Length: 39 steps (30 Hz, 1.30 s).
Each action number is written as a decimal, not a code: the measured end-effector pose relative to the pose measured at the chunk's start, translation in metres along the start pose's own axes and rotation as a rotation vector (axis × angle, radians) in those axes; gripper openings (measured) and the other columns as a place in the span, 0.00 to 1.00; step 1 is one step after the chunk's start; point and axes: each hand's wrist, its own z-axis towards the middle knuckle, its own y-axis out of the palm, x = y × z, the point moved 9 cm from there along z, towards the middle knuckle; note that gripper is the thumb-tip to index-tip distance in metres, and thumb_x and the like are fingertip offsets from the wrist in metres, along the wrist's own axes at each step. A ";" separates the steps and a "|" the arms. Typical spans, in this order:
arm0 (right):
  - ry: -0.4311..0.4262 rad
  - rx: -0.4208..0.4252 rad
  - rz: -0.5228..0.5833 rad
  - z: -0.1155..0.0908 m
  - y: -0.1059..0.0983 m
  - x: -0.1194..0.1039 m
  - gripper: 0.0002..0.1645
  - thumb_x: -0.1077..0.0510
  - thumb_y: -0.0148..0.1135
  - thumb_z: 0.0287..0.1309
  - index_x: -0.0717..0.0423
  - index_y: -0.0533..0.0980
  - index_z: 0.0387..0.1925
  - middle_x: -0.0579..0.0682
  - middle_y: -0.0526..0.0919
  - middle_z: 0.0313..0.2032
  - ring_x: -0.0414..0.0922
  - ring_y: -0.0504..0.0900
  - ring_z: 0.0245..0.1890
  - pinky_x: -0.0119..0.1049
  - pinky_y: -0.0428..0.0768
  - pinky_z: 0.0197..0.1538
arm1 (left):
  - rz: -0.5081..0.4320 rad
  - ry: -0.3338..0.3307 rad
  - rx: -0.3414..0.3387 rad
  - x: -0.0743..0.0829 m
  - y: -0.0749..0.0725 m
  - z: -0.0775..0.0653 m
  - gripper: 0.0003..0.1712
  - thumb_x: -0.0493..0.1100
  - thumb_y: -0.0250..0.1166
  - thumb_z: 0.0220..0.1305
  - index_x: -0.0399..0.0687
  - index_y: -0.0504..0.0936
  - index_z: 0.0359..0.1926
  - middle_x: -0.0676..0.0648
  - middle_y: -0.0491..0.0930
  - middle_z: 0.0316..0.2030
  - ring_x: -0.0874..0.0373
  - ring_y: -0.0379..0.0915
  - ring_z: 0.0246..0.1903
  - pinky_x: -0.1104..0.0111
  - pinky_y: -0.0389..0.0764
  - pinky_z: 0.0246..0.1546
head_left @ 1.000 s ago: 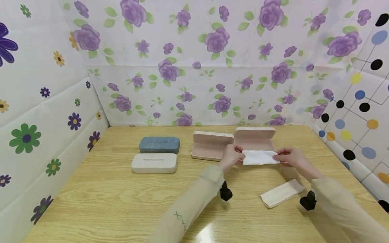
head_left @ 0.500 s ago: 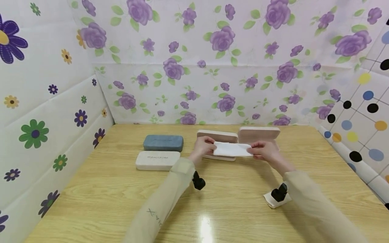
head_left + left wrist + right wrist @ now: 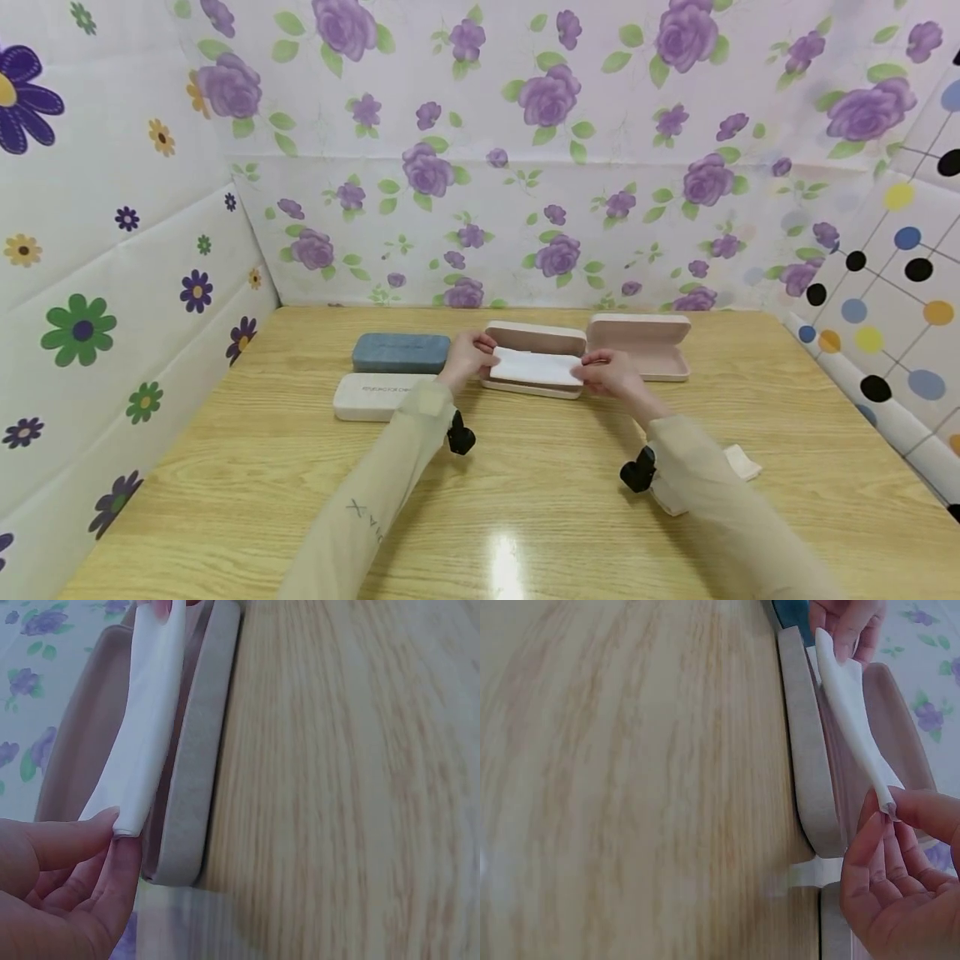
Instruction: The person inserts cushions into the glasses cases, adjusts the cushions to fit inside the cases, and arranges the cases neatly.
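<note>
A folded white cloth [image 3: 536, 367] is stretched level over an open glasses case [image 3: 536, 336] with a pinkish lining. My left hand [image 3: 468, 360] pinches the cloth's left end between thumb and fingers, as the left wrist view shows close up at the thumb side of the hand [image 3: 67, 877]. At the other end, my right hand [image 3: 609, 373] pinches the cloth; in the right wrist view its thumb and fingertips meet on the cloth's edge [image 3: 866, 742]. The cloth hangs at the case's opening, and whether it touches the lining cannot be made out.
A second open case [image 3: 641, 346] stands just right of the first. To the left lie a shut blue case [image 3: 400, 353] and a shut white case [image 3: 375, 397], partly behind the left arm. Another folded cloth [image 3: 741, 463] lies on the wooden table [image 3: 540, 492], mostly covered by the right sleeve.
Both hands have carried the white cloth leftward, from in front of the right open case to over the left one, and lowered it slightly. The head view has shifted a little.
</note>
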 end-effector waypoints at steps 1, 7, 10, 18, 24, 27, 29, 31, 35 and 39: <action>-0.007 0.006 -0.008 0.000 0.002 0.000 0.30 0.56 0.66 0.11 0.62 0.67 0.27 0.57 0.73 0.24 0.47 0.71 0.17 0.38 0.68 0.18 | 0.006 -0.001 0.013 -0.002 -0.001 0.001 0.14 0.27 0.58 0.33 0.31 0.69 0.29 0.39 0.67 0.25 0.51 0.64 0.21 0.64 0.68 0.18; -0.073 -0.007 -0.099 -0.002 0.010 -0.001 0.27 0.53 0.65 0.14 0.62 0.68 0.25 0.57 0.73 0.20 0.45 0.70 0.12 0.31 0.64 0.09 | 0.083 0.010 0.052 -0.007 -0.006 0.003 0.14 0.28 0.60 0.30 0.32 0.70 0.26 0.41 0.69 0.21 0.55 0.65 0.19 0.66 0.68 0.17; -0.080 -0.018 -0.132 -0.011 0.012 -0.012 0.26 0.53 0.64 0.15 0.61 0.68 0.25 0.57 0.73 0.19 0.44 0.69 0.10 0.31 0.60 0.06 | 0.169 0.052 0.069 -0.002 -0.006 0.004 0.15 0.31 0.62 0.29 0.33 0.71 0.25 0.43 0.69 0.20 0.58 0.65 0.17 0.70 0.68 0.15; -0.090 -0.007 -0.155 -0.023 0.012 -0.026 0.23 0.55 0.63 0.19 0.62 0.69 0.24 0.55 0.73 0.19 0.44 0.69 0.12 0.33 0.62 0.08 | 0.345 0.124 0.142 0.012 -0.010 -0.003 0.11 0.33 0.63 0.27 0.39 0.71 0.19 0.48 0.68 0.16 0.59 0.64 0.16 0.73 0.65 0.14; -0.052 0.095 -0.057 -0.008 -0.015 -0.008 0.28 0.49 0.61 0.21 0.61 0.67 0.29 0.56 0.71 0.26 0.46 0.71 0.20 0.35 0.69 0.19 | 0.324 0.041 0.151 0.017 -0.023 -0.009 0.17 0.44 0.62 0.32 0.41 0.68 0.25 0.48 0.67 0.20 0.57 0.63 0.18 0.69 0.65 0.15; -0.021 0.112 -0.002 -0.003 -0.022 -0.002 0.34 0.44 0.56 0.26 0.60 0.62 0.36 0.57 0.68 0.30 0.47 0.71 0.25 0.37 0.69 0.22 | 0.133 -0.073 0.096 0.005 -0.021 -0.005 0.28 0.52 0.59 0.32 0.39 0.63 0.34 0.45 0.64 0.28 0.54 0.63 0.25 0.65 0.66 0.18; -0.004 0.126 -0.018 -0.002 -0.022 -0.002 0.38 0.40 0.52 0.27 0.59 0.59 0.40 0.57 0.67 0.31 0.47 0.70 0.26 0.38 0.69 0.21 | 0.010 -0.134 0.079 -0.006 -0.016 -0.002 0.35 0.57 0.57 0.31 0.40 0.59 0.38 0.44 0.61 0.33 0.53 0.61 0.28 0.64 0.66 0.19; 0.024 0.136 -0.062 -0.005 -0.019 -0.003 0.42 0.35 0.49 0.26 0.57 0.56 0.43 0.56 0.67 0.32 0.46 0.69 0.28 0.37 0.69 0.22 | -0.046 -0.172 0.096 -0.016 -0.010 0.002 0.40 0.62 0.55 0.28 0.42 0.56 0.41 0.44 0.59 0.35 0.53 0.59 0.25 0.64 0.65 0.18; 0.075 0.121 -0.107 -0.015 -0.007 -0.012 0.47 0.31 0.44 0.25 0.56 0.52 0.47 0.54 0.64 0.34 0.47 0.66 0.31 0.35 0.69 0.22 | -0.038 -0.173 0.209 -0.050 0.002 0.030 0.47 0.69 0.50 0.21 0.46 0.53 0.43 0.47 0.56 0.38 0.55 0.56 0.28 0.63 0.61 0.21; 0.140 0.114 -0.138 -0.024 0.004 -0.019 0.49 0.29 0.42 0.23 0.54 0.52 0.47 0.53 0.61 0.35 0.47 0.63 0.32 0.37 0.68 0.24 | 0.100 -0.219 0.348 -0.081 0.009 0.053 0.54 0.75 0.43 0.14 0.52 0.48 0.48 0.48 0.52 0.42 0.52 0.49 0.41 0.59 0.57 0.32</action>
